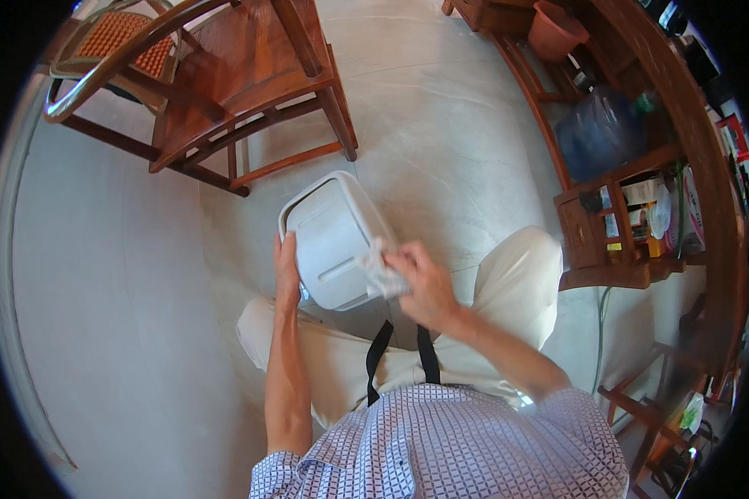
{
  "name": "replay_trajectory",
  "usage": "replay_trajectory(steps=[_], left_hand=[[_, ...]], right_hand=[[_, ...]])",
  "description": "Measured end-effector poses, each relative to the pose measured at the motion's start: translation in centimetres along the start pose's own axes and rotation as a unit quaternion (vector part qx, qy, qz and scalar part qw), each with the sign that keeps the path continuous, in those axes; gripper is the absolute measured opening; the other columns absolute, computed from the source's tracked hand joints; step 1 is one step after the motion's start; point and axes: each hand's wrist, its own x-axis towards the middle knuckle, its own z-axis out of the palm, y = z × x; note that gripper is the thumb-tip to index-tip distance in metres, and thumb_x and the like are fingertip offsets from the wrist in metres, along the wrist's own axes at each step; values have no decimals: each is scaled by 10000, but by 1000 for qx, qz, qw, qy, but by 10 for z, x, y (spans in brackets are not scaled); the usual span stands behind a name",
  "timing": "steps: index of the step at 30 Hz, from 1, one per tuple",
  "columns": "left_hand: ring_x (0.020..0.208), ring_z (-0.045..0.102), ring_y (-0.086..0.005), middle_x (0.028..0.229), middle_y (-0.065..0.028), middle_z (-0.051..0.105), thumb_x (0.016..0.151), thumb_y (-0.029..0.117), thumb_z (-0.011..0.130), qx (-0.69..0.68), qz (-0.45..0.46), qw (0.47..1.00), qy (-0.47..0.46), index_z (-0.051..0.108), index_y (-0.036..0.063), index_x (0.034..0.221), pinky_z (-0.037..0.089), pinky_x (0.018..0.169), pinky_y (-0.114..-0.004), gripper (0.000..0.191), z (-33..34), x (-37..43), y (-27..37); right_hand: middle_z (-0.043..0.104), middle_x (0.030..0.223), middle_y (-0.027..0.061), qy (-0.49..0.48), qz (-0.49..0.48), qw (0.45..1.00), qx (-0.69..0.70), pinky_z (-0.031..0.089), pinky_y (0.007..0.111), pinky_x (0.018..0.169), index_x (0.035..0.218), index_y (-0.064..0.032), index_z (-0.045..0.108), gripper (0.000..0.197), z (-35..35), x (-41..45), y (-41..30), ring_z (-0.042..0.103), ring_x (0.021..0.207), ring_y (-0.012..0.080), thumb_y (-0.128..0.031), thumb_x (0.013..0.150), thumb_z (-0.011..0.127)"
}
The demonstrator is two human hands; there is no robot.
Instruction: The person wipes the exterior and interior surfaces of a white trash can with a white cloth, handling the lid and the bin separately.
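Note:
A pale grey plastic bin or box [331, 234], with rounded corners and two long molded ridges on the face turned up, is tilted above the floor before my knees. My left hand [287, 268] grips its left edge, thumb on the face and fingers around the side. At its lower right, my right hand [425, 287] is closed on a crumpled light cloth [382, 269] that lies against the bin's surface. The cloth and the fingers are somewhat blurred. The underside of the bin is hidden.
A wooden armchair [243, 68] stands ahead on the left, beside a pale wall [118, 280]. At right, a wooden desk [686, 75] has shelves holding a pink plastic bucket [555, 31], a large blue water bottle [602, 134] and packages. Pale floor tiles [437, 125] lie between.

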Motion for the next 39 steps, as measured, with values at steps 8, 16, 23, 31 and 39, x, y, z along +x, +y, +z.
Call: replay_trajectory(steps=[8,16,23,31,39], left_hand=[[1023,614,-167,1178,-90,649,1068,390,528,29,18,999,-23,550,6,1368,497,917,-319,487,-30,-3,14],[1011,639,-165,1144,-93,665,1077,397,503,1,17,1000,-2,583,12,1302,521,883,-317,453,-17,-1,3],[990,663,-178,1133,-99,675,1086,397,466,-54,3,998,-27,590,8,1277,535,874,-336,451,-21,-10,5],[935,625,-150,1108,-83,666,1074,365,512,51,-24,998,12,611,-1,1254,513,845,-311,419,-30,2,6],[970,620,-153,1156,-93,654,1074,363,518,46,25,998,20,589,-4,1297,506,866,-301,435,3,1,6]], right_hand=[[675,1090,253,45,43,994,87,542,512,848,1167,-10,701,408,38,96,23,656,1028,435,-28,767,620],[735,812,241,-99,199,966,133,576,474,728,881,52,726,275,37,199,48,737,758,380,-189,750,707],[741,817,209,-34,234,940,246,570,431,696,985,63,738,325,39,13,39,740,717,306,-212,811,727],[744,966,252,-34,211,968,129,562,481,806,1061,-11,739,329,50,122,52,729,906,401,-209,799,717],[636,1084,164,-4,34,994,102,515,444,905,1148,-101,754,372,42,202,36,635,1072,372,-46,796,648]])
